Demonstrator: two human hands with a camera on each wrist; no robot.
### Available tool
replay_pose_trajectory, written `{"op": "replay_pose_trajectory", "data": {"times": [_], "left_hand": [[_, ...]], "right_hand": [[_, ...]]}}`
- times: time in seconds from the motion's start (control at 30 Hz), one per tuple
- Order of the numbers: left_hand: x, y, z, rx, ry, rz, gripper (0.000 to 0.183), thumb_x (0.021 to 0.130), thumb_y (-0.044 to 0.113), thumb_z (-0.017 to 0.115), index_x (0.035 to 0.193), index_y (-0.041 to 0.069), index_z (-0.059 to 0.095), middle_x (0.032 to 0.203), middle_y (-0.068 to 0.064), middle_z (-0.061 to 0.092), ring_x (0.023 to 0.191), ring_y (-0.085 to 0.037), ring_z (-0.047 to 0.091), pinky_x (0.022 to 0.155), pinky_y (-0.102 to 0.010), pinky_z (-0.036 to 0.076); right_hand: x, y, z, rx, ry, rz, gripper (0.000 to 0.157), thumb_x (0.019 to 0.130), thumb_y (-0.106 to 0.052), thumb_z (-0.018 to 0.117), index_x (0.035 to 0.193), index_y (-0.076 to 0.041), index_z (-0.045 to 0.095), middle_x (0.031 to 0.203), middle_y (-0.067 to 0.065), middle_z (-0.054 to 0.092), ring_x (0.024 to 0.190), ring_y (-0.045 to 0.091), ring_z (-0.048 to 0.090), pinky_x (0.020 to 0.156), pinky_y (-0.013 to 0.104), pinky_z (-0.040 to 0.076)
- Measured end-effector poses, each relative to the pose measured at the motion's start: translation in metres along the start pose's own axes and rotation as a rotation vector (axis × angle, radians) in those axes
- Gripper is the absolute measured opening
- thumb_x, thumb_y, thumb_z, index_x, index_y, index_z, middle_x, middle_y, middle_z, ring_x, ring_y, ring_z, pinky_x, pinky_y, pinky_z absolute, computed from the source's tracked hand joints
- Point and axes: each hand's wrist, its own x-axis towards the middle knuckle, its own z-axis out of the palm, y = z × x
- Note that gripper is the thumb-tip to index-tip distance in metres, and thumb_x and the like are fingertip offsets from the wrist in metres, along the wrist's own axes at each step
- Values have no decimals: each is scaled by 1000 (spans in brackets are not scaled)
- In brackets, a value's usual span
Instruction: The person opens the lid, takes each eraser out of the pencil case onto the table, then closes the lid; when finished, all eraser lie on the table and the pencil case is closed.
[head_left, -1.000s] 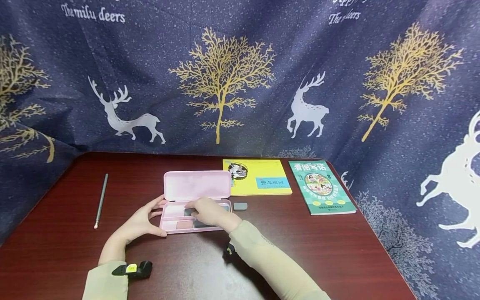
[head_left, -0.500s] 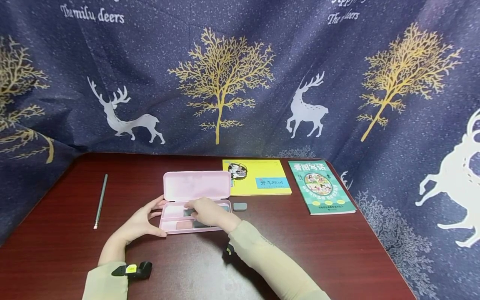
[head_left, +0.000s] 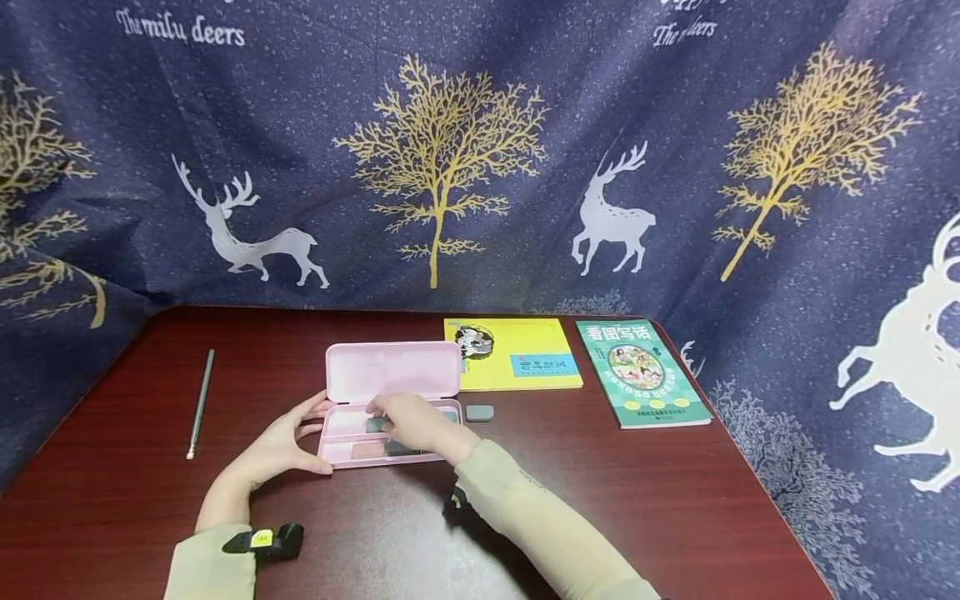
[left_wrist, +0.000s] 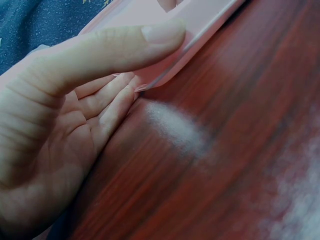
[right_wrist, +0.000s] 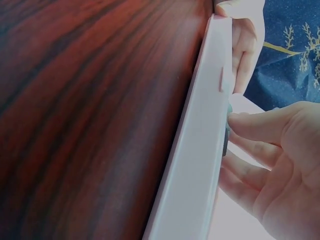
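A pink pencil case [head_left: 393, 372] lies with its lid up, its tray divided lengthwise. My left hand [head_left: 277, 447] holds its left end, thumb at the front corner and fingers toward the back; the left wrist view shows the thumb [left_wrist: 162, 37] against the wall. Over the tray, my right hand [head_left: 412, 422] pinches a small grey-green eraser [head_left: 376, 425] in the back compartment, partly hidden by the fingers. A pinkish block [head_left: 368, 450] and a dark block [head_left: 401, 448] lie in the front compartment. Another grey eraser [head_left: 480, 413] rests on the table right of the case.
At the left lies a green pencil [head_left: 201, 404] with an eraser tip. A yellow book [head_left: 532, 354] lies behind the case's right side, and a green book [head_left: 643, 375] farther right. A dark blue printed cloth [head_left: 510, 233] hangs behind the table [head_left: 645, 508].
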Motion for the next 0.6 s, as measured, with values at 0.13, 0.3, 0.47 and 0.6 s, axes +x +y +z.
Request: {"op": "replay_pose_trajectory", "data": {"times": [0.13,0.3,0.47,0.6], "left_hand": [[0,1,0,-5,-2,-2,114,64,11,90,152,-7,18,143,-31,41,122,-48,49,90,-16,50],[-1,2,0,-6,-4,0,114,64,10,89,152,-7,18,143,-31,41,123,-48,50,90,-17,50],[0,3,0,-9,-5,0,114,64,10,90,152,-7,18,143,-31,41,123,-48,49,90,-17,50],[0,4,0,-10,-5,6,115,63,9,90,152,-7,19,142,-31,42,122,-47,49,91,-16,50]], "right_hand": [[1,0,0,7,1,5,29,92,-2,63,121,-8,64,115,5,71,109,13,65,95,19,49],[1,-1,0,-10,7,11,31,92,-3,63,122,-7,65,116,4,71,111,12,64,96,19,49],[0,-2,-1,-10,23,21,29,90,-6,66,119,-7,69,113,2,73,108,11,66,95,18,49],[2,-2,-2,17,25,45,26,90,-8,68,116,-8,72,111,2,74,107,12,67,94,18,50]]}}
